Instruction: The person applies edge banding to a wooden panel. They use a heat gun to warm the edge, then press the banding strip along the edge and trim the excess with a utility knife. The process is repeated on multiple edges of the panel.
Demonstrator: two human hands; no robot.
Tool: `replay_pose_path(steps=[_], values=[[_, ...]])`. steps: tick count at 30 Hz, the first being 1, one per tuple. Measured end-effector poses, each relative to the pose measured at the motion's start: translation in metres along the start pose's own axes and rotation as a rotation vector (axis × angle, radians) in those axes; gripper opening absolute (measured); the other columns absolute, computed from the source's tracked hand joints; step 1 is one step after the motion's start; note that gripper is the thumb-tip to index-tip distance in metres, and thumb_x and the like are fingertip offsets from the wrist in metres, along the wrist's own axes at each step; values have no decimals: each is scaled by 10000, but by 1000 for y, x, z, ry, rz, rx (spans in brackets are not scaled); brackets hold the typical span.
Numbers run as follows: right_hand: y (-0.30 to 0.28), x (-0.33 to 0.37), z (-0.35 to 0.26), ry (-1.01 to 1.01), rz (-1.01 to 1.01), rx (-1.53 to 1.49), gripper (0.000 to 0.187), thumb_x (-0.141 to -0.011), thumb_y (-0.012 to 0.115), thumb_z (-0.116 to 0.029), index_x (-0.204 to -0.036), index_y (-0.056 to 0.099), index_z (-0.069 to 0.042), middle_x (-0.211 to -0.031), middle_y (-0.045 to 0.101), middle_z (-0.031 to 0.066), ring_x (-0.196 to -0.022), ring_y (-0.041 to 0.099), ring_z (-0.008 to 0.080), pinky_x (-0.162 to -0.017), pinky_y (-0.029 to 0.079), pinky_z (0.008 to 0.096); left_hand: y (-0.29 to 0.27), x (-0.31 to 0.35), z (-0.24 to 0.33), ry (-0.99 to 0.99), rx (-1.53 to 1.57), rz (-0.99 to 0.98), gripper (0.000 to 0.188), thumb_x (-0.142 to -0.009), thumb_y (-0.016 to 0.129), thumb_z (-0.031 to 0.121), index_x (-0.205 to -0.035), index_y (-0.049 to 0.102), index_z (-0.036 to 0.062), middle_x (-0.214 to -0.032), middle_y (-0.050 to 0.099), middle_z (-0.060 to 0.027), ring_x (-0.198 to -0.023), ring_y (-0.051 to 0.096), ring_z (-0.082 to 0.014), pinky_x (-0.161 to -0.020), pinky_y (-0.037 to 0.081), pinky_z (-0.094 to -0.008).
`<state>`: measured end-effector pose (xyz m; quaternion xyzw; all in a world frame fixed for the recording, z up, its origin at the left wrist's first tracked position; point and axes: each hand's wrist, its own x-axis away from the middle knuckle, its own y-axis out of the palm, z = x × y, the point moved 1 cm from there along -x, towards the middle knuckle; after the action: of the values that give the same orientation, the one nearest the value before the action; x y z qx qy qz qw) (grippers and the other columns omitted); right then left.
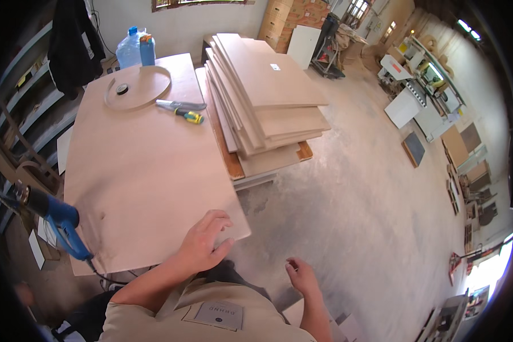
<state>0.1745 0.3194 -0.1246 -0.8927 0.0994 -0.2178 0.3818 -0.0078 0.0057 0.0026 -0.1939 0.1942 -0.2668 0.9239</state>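
My left hand [206,242] is over the near right corner of a large pale-brown board [148,176] topping the workbench. Its fingers bend loosely, thumb apart, and nothing is in it; whether it touches the board I cannot tell. To the right of the bench, my right hand [303,277] hangs low over the floor, fingers half bent and apart, with nothing seen in it. A utility knife [180,105] and a yellow-and-green screwdriver [189,116] lie toward the board's far right. Beyond them is a loop of edge-banding strip [168,85] with a small dark roll [122,89] inside.
A blue heat gun [62,219] stands at the bench's left edge, its cord trailing down. Stacked panels [268,80] rest on a low wooden support right of the bench. A water jug [130,48] and blue bottle [147,51] stand at the far end. Shelving [31,97] lines the left.
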Motion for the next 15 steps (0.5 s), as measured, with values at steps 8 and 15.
replay_pose_path(steps=[8,15], values=[[-155,-190,32,-120,89,-63,311,-962,659,-247,-1174,687,-21,-1043,746,182,-996,722,297,-878,554,394,38,-135,12,-145,-177,229,316,-857,715,91,-1139,595,11,-1128,607,-167,-1025,621,-330,-890,516,-386],[-255,-376,55,-35,71,-623,314,-941,670,-260,-1134,704,-16,-1025,746,86,-977,695,175,-829,523,322,85,-270,-73,-582,219,483,337,-973,626,234,-1255,586,55,-1091,637,-39,-1014,626,-153,-816,487,-310]])
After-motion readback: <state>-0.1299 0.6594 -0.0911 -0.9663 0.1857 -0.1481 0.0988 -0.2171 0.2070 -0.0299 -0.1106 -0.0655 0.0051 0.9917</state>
